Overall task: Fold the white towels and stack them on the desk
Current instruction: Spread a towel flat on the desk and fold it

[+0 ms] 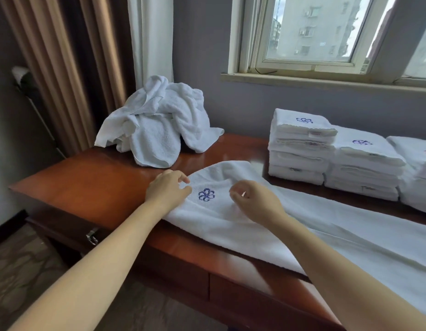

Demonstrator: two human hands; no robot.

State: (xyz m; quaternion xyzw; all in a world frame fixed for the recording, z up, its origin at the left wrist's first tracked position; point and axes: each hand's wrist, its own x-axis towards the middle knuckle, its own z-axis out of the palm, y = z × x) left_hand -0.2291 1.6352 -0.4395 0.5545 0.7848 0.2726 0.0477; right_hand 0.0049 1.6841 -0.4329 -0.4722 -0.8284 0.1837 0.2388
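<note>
With the towel pinched beside its emblem by curled fingers of left hand and right hand, a crooked fold is risked by uneven pulling.

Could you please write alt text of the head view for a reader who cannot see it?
A person's left hand pinches the end of a long white towel with a blue embroidered emblem spread on a reddish-brown wooden desk, the right hand curled beside the emblem. A rumpled heap of white towels lies behind; stacks of folded white towels stand at right.
</note>
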